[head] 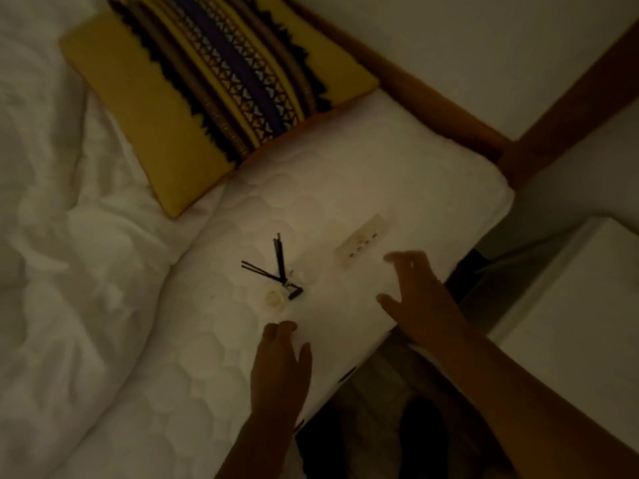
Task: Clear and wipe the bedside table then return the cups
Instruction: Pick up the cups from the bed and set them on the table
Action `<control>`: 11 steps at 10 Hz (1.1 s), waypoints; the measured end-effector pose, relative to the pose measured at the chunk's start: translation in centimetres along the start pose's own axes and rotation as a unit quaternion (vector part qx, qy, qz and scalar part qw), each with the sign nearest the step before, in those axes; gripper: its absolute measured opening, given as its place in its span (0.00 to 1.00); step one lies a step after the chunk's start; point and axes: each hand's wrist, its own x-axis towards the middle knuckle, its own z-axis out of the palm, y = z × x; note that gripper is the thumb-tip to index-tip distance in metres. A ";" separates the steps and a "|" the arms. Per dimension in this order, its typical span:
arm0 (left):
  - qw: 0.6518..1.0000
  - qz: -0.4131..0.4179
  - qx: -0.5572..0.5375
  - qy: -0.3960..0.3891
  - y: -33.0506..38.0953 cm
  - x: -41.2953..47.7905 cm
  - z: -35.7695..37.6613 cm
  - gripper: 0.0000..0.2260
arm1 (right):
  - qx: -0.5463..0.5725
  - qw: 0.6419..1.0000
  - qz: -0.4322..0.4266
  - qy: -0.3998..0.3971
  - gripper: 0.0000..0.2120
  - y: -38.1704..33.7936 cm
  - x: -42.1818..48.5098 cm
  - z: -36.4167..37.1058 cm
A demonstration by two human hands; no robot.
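In dim light, a white quilted mattress (345, 188) fills the middle of the view. On it lie a small white round holder with black sticks (278, 276) fanning out, and a white remote control (361, 242) to its right. My left hand (281, 357) hovers over the mattress just below the holder, fingers relaxed, holding nothing. My right hand (415, 295) is spread above the mattress edge, just below the remote, and holds nothing. The white bedside table (584, 292) shows at the right edge. No cups are in view.
A yellow patterned cushion (207, 81) lies at the head of the bed against a wooden headboard (432, 98). A crumpled white duvet (69, 236) covers the left side. A dark gap (463, 278) separates bed and bedside table. The floor below is dark.
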 end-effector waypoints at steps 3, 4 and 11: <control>0.987 0.111 -0.105 0.038 -1.5 8.3 -1.8 0.31 | -0.124 0.988 -0.091 0.025 0.29 -2.1 8.0 0.7; 0.970 0.213 -0.106 0.055 -0.2 9.9 -1.8 0.16 | -0.158 0.984 -0.080 0.004 0.16 -2.2 8.9 1.6; 0.890 0.320 -0.118 -0.302 26.4 -4.2 14.6 0.29 | -0.048 0.902 0.325 0.281 0.09 23.5 -18.8 -8.7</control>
